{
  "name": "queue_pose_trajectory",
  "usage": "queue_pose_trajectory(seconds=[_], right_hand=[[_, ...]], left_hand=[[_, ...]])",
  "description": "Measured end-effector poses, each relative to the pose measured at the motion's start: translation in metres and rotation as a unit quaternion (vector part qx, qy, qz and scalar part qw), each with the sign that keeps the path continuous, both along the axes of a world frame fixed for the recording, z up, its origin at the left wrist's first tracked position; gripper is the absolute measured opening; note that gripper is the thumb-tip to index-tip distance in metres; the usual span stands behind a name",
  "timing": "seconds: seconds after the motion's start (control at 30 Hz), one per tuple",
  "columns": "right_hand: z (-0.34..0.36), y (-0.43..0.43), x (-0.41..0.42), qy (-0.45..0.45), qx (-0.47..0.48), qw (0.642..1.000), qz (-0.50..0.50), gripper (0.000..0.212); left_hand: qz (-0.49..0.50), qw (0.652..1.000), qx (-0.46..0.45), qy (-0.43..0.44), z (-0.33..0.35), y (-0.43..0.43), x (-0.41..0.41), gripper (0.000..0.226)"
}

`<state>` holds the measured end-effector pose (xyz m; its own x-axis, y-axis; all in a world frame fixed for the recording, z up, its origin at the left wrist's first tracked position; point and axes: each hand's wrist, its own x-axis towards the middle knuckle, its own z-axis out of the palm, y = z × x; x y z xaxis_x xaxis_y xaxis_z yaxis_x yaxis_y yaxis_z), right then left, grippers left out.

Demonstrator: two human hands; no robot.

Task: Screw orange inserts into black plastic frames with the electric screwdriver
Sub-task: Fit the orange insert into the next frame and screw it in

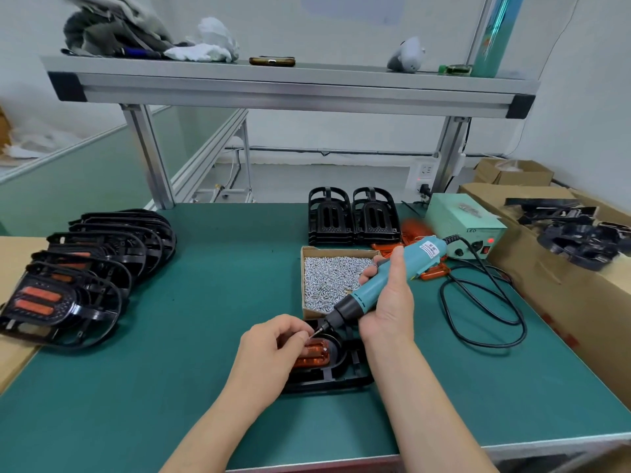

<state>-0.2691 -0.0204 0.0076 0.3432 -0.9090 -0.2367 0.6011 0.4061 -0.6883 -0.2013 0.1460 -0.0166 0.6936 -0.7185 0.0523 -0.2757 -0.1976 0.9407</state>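
A black plastic frame (345, 372) lies on the green mat near the front edge, with an orange insert (316, 353) seated in it. My left hand (273, 343) is over the frame's left part, its fingers pinching something small at the screwdriver's tip; a screw there is too small to make out. My right hand (389, 302) grips the teal electric screwdriver (382, 285), which slants down to the left, bit just above the insert.
A cardboard tray of silver screws (333, 278) sits behind the frame. Two stacks of black frames (353, 216) and loose orange inserts (415, 230) lie farther back. Finished frames (85, 274) overlap at left. The power box (464, 230), black cable (485, 308) and cardboard boxes (563, 268) fill the right.
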Motion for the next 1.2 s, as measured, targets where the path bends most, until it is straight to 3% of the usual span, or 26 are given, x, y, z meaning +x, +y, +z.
queue_pose_trajectory(seconds=[0.7,0.9,1.07,1.2], right_hand=[[0.0,0.017,0.013,0.039,-0.008,0.999,-0.024,0.031],[0.0,0.017,0.014,0.063,0.001,0.998,-0.026,0.033],[-0.001,0.02,0.017,0.062,0.006,0.997,-0.035,0.031],[0.0,0.023,0.021,0.075,-0.003,0.996,-0.04,0.031]], left_hand=[[0.069,0.997,-0.025,0.012,-0.008,0.012,-0.003,0.024],[0.042,0.987,-0.076,-0.138,-0.008,0.018,-0.009,0.036],[0.034,0.947,-0.091,-0.308,-0.011,0.021,-0.009,0.043],[0.039,0.927,-0.084,-0.362,-0.016,0.021,-0.009,0.045]])
